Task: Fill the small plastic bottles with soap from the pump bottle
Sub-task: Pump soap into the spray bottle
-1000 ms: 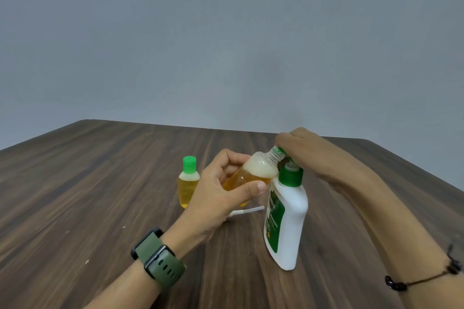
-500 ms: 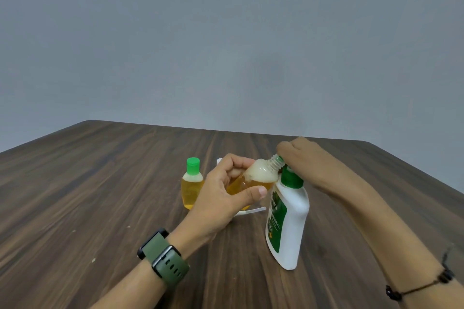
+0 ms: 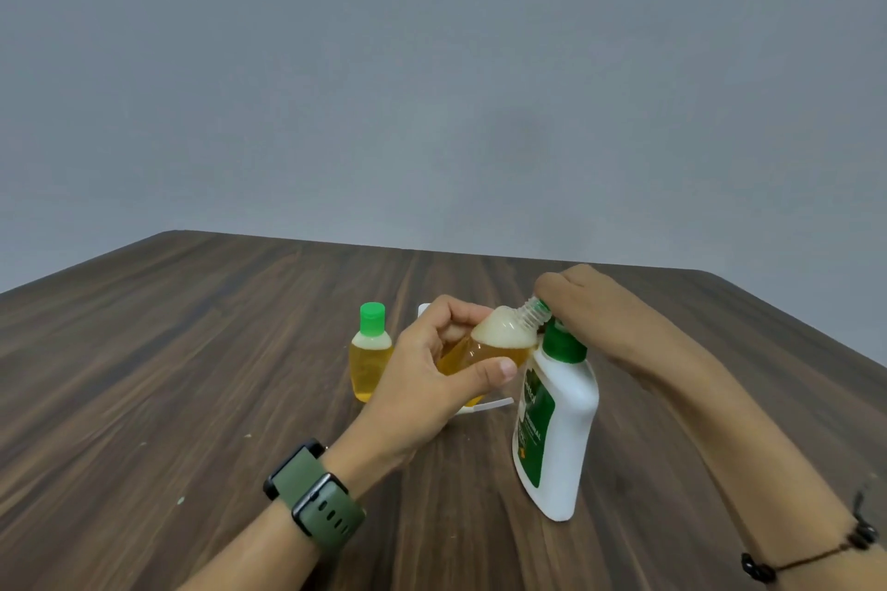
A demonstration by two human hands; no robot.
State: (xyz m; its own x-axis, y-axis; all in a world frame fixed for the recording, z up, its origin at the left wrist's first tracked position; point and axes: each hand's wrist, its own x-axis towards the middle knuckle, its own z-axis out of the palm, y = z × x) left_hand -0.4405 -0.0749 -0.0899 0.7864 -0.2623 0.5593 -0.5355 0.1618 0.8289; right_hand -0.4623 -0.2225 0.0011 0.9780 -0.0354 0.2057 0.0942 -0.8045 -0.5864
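My left hand grips a small clear bottle of amber soap with foam near its neck. The bottle is tilted, and its uncapped threaded mouth sits right at the pump nozzle. The white pump bottle with a green collar and green label stands on the table. My right hand lies over its pump head and hides it. A second small bottle, capped in green and holding amber soap, stands upright to the left.
The dark wooden table runs back to a grey wall. A white object lies flat on the table behind my left hand, mostly hidden.
My right hand and the pump head have sunk slightly. The small bottle in my left hand stays at the nozzle, and the view has shifted a little.
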